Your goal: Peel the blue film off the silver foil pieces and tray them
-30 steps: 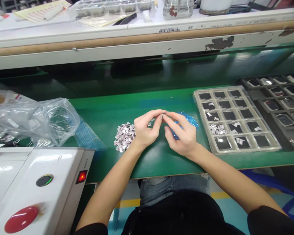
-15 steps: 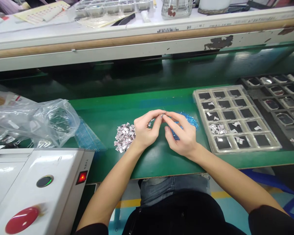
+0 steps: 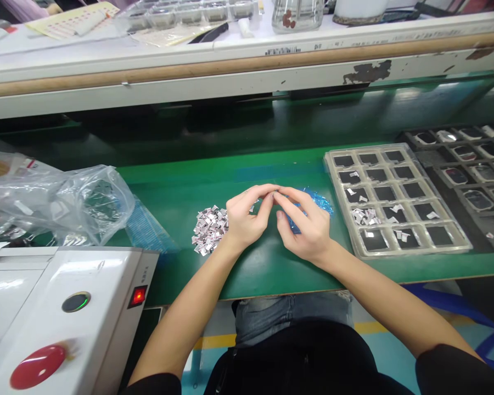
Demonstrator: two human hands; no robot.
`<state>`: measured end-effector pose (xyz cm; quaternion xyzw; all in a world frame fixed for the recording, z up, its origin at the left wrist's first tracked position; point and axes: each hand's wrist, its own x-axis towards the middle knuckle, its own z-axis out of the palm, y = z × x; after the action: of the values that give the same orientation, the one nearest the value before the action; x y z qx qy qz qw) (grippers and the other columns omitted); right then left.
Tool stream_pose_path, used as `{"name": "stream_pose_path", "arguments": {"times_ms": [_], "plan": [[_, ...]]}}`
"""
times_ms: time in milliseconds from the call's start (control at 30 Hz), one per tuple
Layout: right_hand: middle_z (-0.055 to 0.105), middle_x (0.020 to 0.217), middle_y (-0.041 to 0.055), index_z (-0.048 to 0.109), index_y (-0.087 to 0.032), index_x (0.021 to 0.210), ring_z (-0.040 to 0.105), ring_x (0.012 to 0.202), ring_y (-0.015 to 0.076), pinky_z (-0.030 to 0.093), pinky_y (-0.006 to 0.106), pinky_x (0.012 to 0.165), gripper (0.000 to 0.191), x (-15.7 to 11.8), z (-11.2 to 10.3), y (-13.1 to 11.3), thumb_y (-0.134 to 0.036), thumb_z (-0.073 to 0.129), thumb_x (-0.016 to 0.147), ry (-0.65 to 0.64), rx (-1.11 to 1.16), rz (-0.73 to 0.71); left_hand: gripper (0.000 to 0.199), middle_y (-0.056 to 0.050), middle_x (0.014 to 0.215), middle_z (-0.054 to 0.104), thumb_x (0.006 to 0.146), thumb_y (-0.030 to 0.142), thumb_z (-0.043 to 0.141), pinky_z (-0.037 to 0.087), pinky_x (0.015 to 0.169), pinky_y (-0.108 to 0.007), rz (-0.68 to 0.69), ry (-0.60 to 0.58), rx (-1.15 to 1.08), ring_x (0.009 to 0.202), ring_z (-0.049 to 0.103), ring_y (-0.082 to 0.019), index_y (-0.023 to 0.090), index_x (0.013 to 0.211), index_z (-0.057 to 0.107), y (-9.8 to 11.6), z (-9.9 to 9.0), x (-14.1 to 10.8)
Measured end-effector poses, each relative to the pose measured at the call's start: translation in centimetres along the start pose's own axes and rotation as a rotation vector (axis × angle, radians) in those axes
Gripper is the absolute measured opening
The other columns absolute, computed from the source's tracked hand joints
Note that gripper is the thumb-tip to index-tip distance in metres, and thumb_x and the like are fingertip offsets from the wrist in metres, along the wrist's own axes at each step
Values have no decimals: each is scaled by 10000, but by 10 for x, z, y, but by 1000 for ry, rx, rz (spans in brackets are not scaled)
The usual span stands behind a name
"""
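Note:
My left hand [image 3: 249, 216] and my right hand [image 3: 307, 222] meet fingertip to fingertip above the green mat [image 3: 263, 274]. Each is pinched around something too small and hidden to name. Left of my left hand lies a pile of small silvery-white pieces [image 3: 209, 230]. Blue film scraps [image 3: 320, 202] lie behind and beside my right hand, partly covered by it. To the right, a clear compartment tray [image 3: 356, 249] with dark squares holds several small white pieces, most of them bunched in one left-hand compartment.
A white machine [image 3: 111, 274] with a red button and lit switch stands at the near left, plastic bags [image 3: 102, 203] behind it. Dark trays [image 3: 448, 175] of oval-framed parts lie far right. A raised white shelf [image 3: 230, 52] spans the back, holding a glass beaker [image 3: 297, 15].
Both hands stay almost in place, with only slight finger movement where the tips meet. The small dark bit glimpsed between the fingertips before is harder to see now.

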<state>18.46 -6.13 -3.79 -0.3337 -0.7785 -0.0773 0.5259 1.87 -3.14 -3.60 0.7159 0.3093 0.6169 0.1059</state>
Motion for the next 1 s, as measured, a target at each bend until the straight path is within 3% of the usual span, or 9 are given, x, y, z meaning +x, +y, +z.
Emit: {"name": "stream_pose_path", "arguments": {"times_ms": [233,667,1000], "plan": [[703,1377,170,653,-171,1472,750,1196,286,707,402,956,484,-1,0,-2,-82,622,998,9,29,10,172,-22,1017,823,1035,143,674,652,829,-208,9,6,4,864,794,-120,201,1154,783,-1,1,-1],[684,1396,179,599,-154,1523,755,1119,265,711,369,879,521,-1,0,-6,-107,605,1005,-19,-14,10,177,-17,1022,827,1028,132,686,658,853,-204,-32,40,-22,868,800,-118,208,1146,794,5,3,-2],[671,1431,174,590,-180,1547,761,1111,267,709,342,806,552,1,-3,-7,-136,597,997,-44,-10,13,154,-40,1015,826,1053,260,688,675,818,-202,-177,44,-62,850,805,-125,190,1128,803,6,3,-4]]}}
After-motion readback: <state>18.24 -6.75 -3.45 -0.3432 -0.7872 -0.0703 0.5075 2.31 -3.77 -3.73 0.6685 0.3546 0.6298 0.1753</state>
